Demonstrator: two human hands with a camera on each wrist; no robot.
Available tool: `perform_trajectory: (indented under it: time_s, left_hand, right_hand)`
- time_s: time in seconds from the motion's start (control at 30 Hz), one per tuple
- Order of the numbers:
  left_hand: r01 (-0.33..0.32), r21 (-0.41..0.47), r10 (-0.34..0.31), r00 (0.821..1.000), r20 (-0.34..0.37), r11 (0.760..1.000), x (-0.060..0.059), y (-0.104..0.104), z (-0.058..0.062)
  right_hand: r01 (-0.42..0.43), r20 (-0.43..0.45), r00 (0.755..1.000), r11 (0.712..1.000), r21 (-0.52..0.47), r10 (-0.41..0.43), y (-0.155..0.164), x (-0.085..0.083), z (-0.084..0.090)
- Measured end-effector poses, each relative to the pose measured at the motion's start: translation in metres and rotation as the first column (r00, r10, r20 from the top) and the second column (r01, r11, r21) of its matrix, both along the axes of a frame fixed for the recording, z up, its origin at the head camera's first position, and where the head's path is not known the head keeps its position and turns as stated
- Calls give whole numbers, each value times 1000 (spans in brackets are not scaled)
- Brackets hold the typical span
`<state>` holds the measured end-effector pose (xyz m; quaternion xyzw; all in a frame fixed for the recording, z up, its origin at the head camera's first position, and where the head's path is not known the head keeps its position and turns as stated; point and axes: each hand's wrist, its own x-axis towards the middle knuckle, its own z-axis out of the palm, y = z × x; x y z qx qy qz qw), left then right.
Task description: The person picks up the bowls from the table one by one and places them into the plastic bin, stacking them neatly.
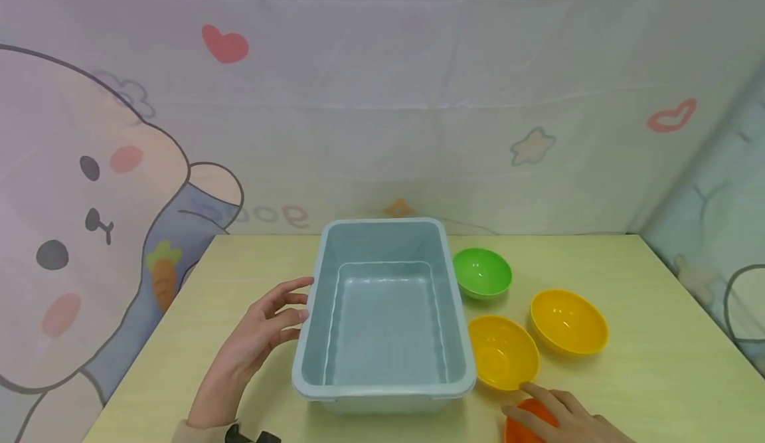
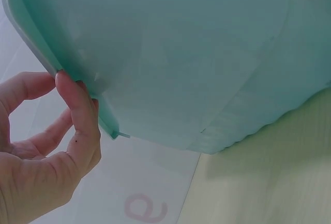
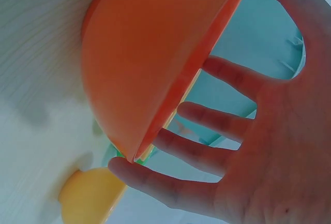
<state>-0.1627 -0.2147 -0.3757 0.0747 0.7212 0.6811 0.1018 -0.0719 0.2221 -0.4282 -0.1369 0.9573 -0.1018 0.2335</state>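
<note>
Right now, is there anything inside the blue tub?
No, the head view shows the blue tub with a bare bottom, while the green bowl and the yellow bowls stand on the table beside it.

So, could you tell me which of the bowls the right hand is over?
The orange bowl at the table's near edge: the right hand is spread over it, while the two yellow bowls and the green one sit untouched farther back.

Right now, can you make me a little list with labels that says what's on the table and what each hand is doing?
tub: blue tub, nothing inside, middle of the table
bowls: green bowl, two yellow bowls, orange bowl, all right of the tub
left hand: left hand, fingers at the tub's left rim
right hand: right hand, fingers spread over the orange bowl, not clearly gripping it
</note>
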Motion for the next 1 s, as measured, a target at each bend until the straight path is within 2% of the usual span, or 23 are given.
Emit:
perform_trajectory:
  time_s: [0.2,0.43,0.83,1.0]
  left_hand:
    - [-7,0,7,1000,-2,1000,0,0,0]
    - [-12,-5,12,1000,0,1000,1,0,1]
    - [-9,1,9,1000,3,1000,1,1,2]
    - [-3,5,3,1000,1,1000,1,1,2]
  right_hand:
    - [7,7,1000,1000,1,-7,1,0,-2]
    - [-64,-41,997,998,-23,64,5,1,-4]
    - [-15,-62,998,1000,21,16,3,3,-12]
    - [-5,-29,1000,1000,27,5,1,1,-11]
